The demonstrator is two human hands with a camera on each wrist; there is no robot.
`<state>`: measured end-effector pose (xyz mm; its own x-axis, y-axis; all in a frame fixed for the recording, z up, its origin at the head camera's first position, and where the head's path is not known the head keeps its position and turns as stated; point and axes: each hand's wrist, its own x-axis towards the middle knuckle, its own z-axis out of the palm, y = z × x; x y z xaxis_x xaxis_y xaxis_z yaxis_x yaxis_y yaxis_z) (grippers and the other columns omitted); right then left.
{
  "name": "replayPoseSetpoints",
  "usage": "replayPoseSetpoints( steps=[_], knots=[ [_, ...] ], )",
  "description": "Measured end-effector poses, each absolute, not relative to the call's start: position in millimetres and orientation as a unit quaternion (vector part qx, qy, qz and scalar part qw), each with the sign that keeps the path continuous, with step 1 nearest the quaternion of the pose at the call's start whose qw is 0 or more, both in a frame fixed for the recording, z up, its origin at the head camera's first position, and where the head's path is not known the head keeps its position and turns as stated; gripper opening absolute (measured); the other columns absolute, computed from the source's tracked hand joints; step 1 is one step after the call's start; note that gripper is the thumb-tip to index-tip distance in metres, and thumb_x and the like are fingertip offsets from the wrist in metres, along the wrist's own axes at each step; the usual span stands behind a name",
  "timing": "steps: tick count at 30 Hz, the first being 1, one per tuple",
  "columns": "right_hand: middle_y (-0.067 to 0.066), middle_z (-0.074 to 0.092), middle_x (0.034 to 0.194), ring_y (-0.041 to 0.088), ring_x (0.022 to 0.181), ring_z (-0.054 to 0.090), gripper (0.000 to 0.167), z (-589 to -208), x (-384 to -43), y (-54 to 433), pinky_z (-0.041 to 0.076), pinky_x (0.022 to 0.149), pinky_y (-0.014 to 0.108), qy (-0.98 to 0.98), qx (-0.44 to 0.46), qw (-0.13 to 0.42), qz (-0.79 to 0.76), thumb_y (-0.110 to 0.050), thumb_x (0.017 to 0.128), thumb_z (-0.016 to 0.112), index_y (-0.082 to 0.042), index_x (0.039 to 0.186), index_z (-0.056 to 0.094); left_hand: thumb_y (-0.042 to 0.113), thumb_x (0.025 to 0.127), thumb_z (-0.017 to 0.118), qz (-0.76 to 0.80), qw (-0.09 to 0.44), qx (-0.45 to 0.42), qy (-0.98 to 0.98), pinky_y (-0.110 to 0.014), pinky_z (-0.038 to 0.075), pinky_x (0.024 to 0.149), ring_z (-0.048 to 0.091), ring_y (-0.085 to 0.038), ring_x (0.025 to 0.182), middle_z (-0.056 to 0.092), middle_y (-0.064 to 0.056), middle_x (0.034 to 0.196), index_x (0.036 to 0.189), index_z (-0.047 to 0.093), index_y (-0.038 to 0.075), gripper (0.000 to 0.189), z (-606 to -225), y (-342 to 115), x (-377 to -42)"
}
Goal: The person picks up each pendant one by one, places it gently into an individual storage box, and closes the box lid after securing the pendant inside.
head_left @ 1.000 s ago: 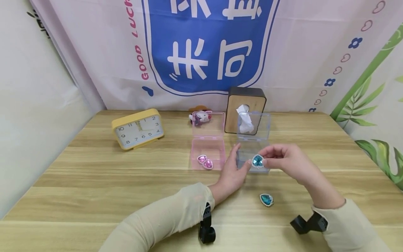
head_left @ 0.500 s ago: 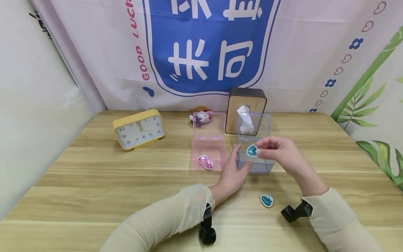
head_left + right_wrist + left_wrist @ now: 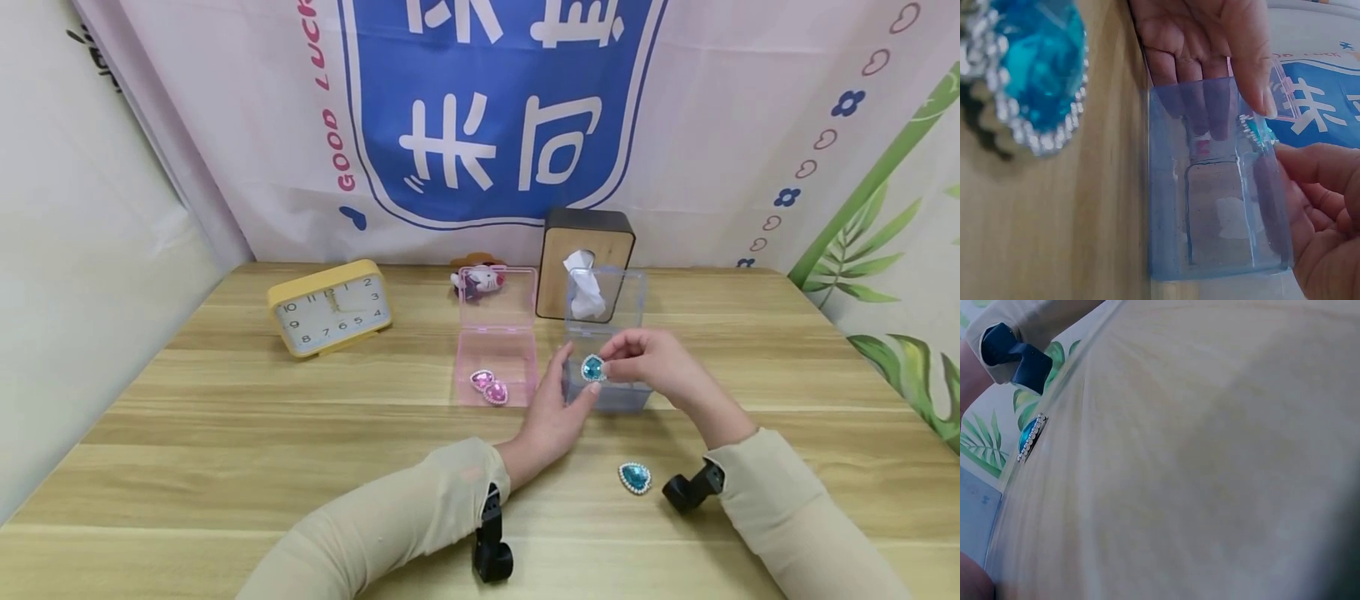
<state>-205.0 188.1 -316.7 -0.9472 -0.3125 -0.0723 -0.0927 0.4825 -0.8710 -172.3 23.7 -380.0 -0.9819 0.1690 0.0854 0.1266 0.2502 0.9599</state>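
Observation:
My right hand (image 3: pixel 660 371) pinches a teal gem with a white beaded rim (image 3: pixel 593 367) between thumb and fingertips, over the open clear blue box (image 3: pixel 615 397). My left hand (image 3: pixel 553 417) holds that box, its fingers along the left wall and its thumb at the front rim. The right wrist view shows the box (image 3: pixel 1210 187) between both hands, with the held gem (image 3: pixel 1260 132) at its upper rim. A second teal gem (image 3: pixel 635 477) lies on the table in front. It looms close in the right wrist view as a beaded gem (image 3: pixel 1041 69).
Left of the blue box, an open pink box (image 3: pixel 517 358) contains two pink gems (image 3: pixel 489 387). Behind stand a wooden tissue box (image 3: pixel 555 275) and a small plush toy (image 3: pixel 478 282). A yellow alarm clock (image 3: pixel 330 308) sits at the left on the wooden table (image 3: pixel 225 467).
With the teal gem, my right hand has moved left, rising first and then lowering slightly over the blue box. My left hand stays at the box, and the gem on the table has not moved.

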Motion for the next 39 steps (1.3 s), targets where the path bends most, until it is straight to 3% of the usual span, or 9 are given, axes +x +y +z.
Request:
replayPoseSetpoints(
  steps=[5,16,39],
  knots=[
    [0.007,0.062,0.08,0.013,0.073,0.059,0.02,-317.2,-211.8,183.0,0.055,0.069,0.027,0.87,-0.119,0.141,-0.456,-0.001,0.079,0.063,0.008,0.096,0.061,0.023,0.09,0.059,0.603,0.007,0.106,0.791,-0.042,0.027,0.111,0.031,-0.028,0.135,0.031,-0.013,0.149,0.145,0.027,0.017,0.064,-380.5,22.3,-173.0],
    [0.01,0.066,0.082,0.015,0.071,0.058,0.009,-319.3,-223.1,167.3,0.052,0.063,0.026,0.92,-0.138,0.144,-0.338,0.004,0.079,0.062,0.003,0.086,0.066,0.022,0.091,0.058,0.601,0.001,0.125,0.789,-0.044,0.026,0.112,0.028,-0.029,0.136,0.029,-0.013,0.15,0.145,0.027,0.012,0.063,-382.4,19.4,-172.9],
    [0.011,0.068,0.084,0.02,0.074,0.059,0.011,-326.8,-229.7,159.6,0.052,0.062,0.029,0.955,-0.135,0.099,-0.247,0.001,0.078,0.062,0.001,0.087,0.069,0.02,0.091,0.058,0.607,-0.011,0.131,0.784,-0.045,0.025,0.112,0.029,-0.03,0.136,0.029,-0.016,0.149,0.145,0.027,0.01,0.063,-383.3,19.9,-173.3]
  ],
)
